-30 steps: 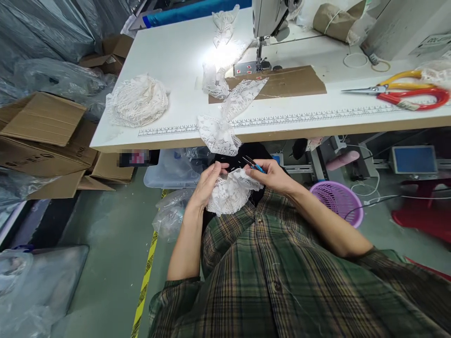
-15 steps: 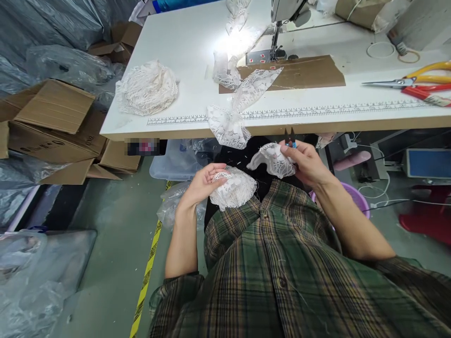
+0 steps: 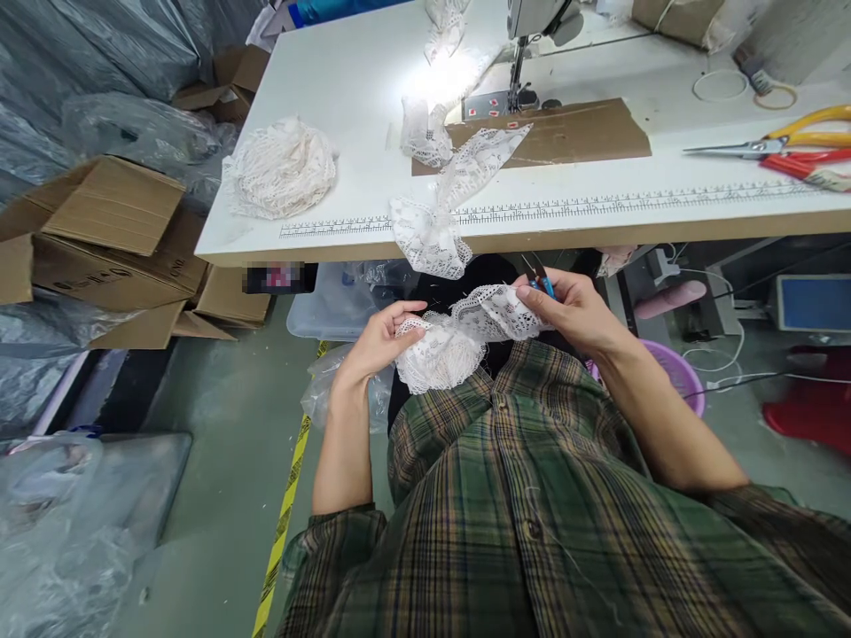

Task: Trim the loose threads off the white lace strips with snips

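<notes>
Over my lap, my left hand [image 3: 386, 341] grips a gathered bundle of white lace [image 3: 444, 353], thumb on top and fingers behind it. A strip of the same lace runs right to my right hand [image 3: 565, 306], which pinches its end between thumb and finger. Tucked in that right hand are small blue-handled thread snips [image 3: 543, 282], their dark blades pointing up and away. Beyond my hands, another lace piece [image 3: 435, 235] hangs over the table's front edge and stretches back toward the sewing machine [image 3: 522, 71].
A round pile of lace [image 3: 283, 168] lies on the white table [image 3: 352, 80] at left. Brown card [image 3: 585, 133] sits before the machine. Yellow- and red-handled tools [image 3: 784, 151] lie at right. Cardboard boxes [image 3: 113, 213] stand left; a purple basket [image 3: 684, 381] is below right.
The lace in my right hand has moved left and spread out, now meeting the bundle in my left hand. The snips have tilted in my right hand. My left hand has barely moved.
</notes>
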`<move>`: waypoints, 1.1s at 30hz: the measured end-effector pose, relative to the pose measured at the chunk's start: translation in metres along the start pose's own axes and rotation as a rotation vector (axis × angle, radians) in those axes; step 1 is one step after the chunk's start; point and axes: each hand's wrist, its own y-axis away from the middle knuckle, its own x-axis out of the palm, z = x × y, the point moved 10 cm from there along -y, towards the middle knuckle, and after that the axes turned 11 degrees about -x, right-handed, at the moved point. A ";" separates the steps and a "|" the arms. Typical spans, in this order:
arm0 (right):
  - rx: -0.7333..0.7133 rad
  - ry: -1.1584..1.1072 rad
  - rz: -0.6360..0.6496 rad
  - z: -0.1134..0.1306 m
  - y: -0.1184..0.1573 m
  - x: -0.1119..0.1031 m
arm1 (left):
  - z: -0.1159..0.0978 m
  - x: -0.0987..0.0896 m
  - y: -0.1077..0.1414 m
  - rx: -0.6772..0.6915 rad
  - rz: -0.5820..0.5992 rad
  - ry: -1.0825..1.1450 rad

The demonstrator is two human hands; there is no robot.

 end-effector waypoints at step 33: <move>0.084 -0.113 -0.137 -0.034 -0.002 -0.033 | -0.011 0.002 -0.016 -0.053 0.224 0.208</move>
